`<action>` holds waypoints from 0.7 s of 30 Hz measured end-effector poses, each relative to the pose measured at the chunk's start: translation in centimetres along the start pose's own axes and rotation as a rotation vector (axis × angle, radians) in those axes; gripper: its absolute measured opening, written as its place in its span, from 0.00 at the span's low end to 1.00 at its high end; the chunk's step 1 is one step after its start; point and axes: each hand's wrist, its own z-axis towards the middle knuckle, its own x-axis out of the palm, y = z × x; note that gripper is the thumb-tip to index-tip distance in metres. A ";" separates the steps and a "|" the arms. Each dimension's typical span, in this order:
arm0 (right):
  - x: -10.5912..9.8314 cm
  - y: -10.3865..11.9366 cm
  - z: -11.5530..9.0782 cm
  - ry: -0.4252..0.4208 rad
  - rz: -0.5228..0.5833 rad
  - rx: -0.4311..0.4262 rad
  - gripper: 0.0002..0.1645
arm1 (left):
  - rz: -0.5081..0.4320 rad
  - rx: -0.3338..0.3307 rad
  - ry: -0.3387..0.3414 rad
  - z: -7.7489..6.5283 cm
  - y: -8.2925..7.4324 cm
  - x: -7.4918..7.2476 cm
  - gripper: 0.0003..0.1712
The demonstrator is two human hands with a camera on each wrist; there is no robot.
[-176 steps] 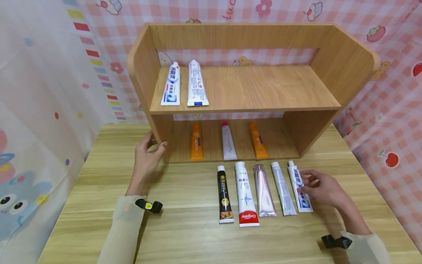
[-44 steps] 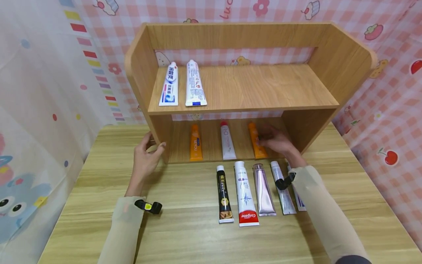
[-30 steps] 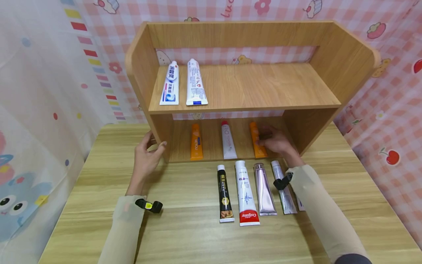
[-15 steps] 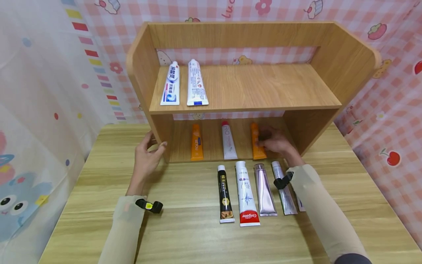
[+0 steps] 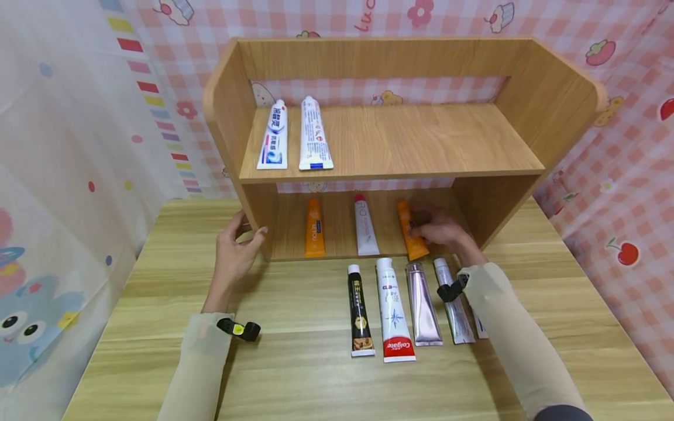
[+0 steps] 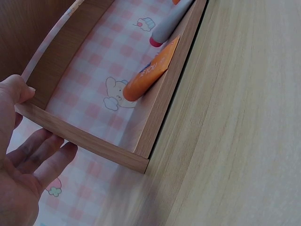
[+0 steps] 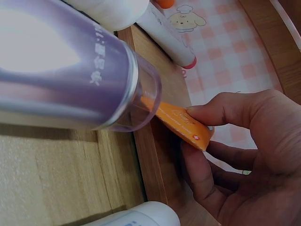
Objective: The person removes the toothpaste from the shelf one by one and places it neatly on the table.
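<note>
Head view: low in the rack (image 5: 421, 140), an orange tube (image 5: 413, 243) is pinched by the right hand (image 5: 441, 226), the rack's side held by the left hand (image 5: 236, 248). Straightening seems underway; gentle turning is needed.

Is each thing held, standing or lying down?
Brown wooden shelf, standing, gripped by left hand
Right orange plastic tube, pinched by right hand
Left orange tube, lying
Red-capped pale tube, lying
Two upper white tubes, lying
White-capped black tube, lying
White-and-red tube, lying
Shiny pink tube, lying
White-capped silver tube, lying
Rightmost white tube, mostly hidden
</note>
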 end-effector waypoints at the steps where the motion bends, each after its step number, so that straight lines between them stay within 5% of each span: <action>1: 0.0 0.0 -0.1 0.009 0.001 0.001 0.44 | 0.000 0.000 0.001 0.0 0.0 0.0 0.32; 9: -0.5 0.0 -0.8 0.059 0.020 -0.029 0.45 | 0.015 -0.032 0.004 0.2 0.0 0.2 0.33; 21: 0.1 -1.5 -1.0 0.043 0.204 -0.070 0.41 | 0.016 -0.019 -0.004 -0.1 0.1 -0.2 0.32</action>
